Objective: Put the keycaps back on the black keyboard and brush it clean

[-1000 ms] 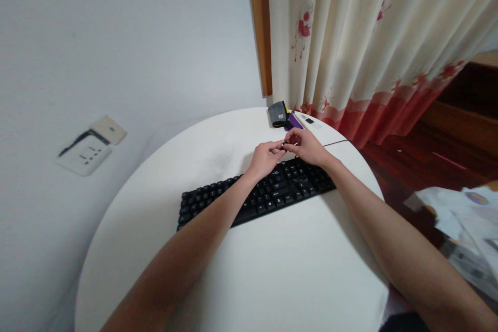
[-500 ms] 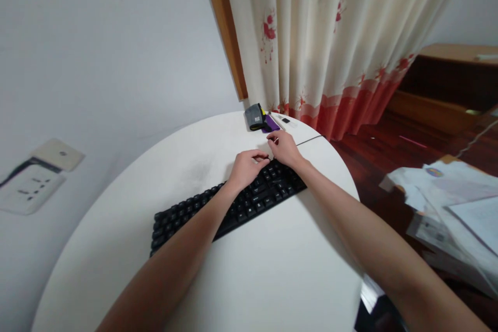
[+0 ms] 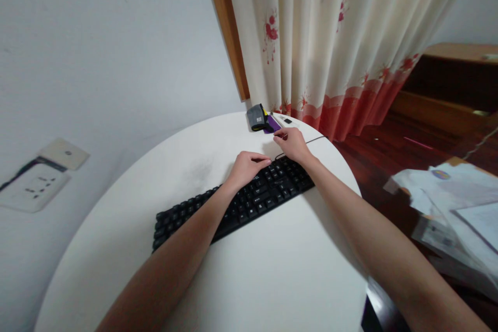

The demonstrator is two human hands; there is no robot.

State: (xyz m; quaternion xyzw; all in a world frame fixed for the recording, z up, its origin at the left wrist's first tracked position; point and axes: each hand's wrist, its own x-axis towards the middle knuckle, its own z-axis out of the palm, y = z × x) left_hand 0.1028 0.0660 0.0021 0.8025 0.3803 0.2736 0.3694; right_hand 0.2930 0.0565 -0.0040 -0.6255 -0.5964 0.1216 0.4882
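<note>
A black keyboard [image 3: 261, 194] lies slantwise on the white round table [image 3: 264, 270], its left end partly covered by my left forearm. My left hand [image 3: 248, 166] is over the keyboard's back edge, thumb and fingertips pinched together; whatever they grip is too small to make out. To its right, my right hand [image 3: 291, 143] hovers just behind the keyboard with its fingertips drawn together in a pinch. Something tiny may be between them, but I cannot tell what. A thin black cable [image 3: 316, 139] runs from behind the keyboard, past my right hand, to the table's right edge.
At the table's back lie a folded grey cloth [image 3: 256, 118], a purple item [image 3: 272, 124] and a small black-and-clear piece [image 3: 288, 121]. A curtain [image 3: 307, 62] hangs behind. A wall socket [image 3: 37, 187] is at left; papers [image 3: 462, 192] are stacked at right.
My right hand has moved slightly right, away from my left hand, and the gap between their fingertips has widened. My left hand stays nearly in place. The view has shifted slightly.
</note>
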